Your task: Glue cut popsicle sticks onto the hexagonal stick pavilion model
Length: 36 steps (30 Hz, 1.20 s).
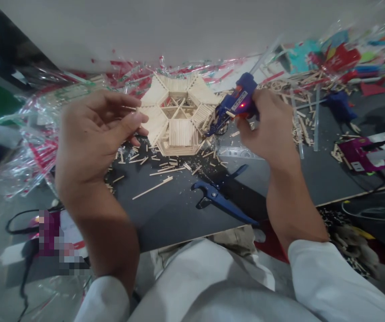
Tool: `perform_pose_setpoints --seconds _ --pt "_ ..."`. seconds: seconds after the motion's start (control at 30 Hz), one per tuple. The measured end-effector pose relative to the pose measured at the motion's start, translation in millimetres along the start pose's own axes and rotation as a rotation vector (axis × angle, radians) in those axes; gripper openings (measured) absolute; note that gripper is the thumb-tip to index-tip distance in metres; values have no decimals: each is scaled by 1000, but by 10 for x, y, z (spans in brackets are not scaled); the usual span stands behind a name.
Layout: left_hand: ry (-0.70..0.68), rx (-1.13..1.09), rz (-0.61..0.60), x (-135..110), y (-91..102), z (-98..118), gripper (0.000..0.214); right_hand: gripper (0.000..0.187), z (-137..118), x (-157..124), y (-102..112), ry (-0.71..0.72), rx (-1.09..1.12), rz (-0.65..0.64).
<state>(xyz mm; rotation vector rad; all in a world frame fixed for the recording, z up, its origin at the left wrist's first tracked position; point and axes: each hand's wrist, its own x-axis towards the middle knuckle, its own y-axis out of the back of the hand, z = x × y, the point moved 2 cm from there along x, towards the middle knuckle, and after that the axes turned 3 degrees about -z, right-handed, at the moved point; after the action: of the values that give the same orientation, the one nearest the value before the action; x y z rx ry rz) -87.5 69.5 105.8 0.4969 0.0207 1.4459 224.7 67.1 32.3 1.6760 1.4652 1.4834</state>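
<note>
A model built of thin wooden sticks, with a roughly six-sided base and slatted panels around an open middle, stands on the dark table. My right hand is wrapped round a blue hot glue gun with a small red light lit and a clear glue stick sticking out of its back. The gun's nozzle end points down by the model's right side. At the model's left side is my left hand, its thumb and fingers drawn together in a pinch; whatever lies between the fingertips is too small to name.
Blue cutters lie near the table's front edge. Cut stick pieces and a clear ruler are in front of the model. Plastic wrappers heap up on the left. At right are loose glue sticks, another blue tool and a purple box with cables.
</note>
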Motion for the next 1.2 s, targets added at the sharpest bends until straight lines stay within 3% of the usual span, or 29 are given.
perform_pose_setpoints --seconds 0.33,0.73,0.9,1.07,1.2 --pt "96 101 6 -4 -14 54 14 27 -26 0 18 88 -93 98" --pt "114 76 30 -24 -11 88 16 31 -26 19 12 32 -179 145" --pt "140 217 -124 -27 -21 72 11 28 -93 22 31 0 -201 207" --pt "169 192 -183 -22 -97 34 14 29 -17 -19 73 -146 -126 256" --pt "188 96 -236 -6 -217 -13 14 25 346 -160 108 -350 -158 217"
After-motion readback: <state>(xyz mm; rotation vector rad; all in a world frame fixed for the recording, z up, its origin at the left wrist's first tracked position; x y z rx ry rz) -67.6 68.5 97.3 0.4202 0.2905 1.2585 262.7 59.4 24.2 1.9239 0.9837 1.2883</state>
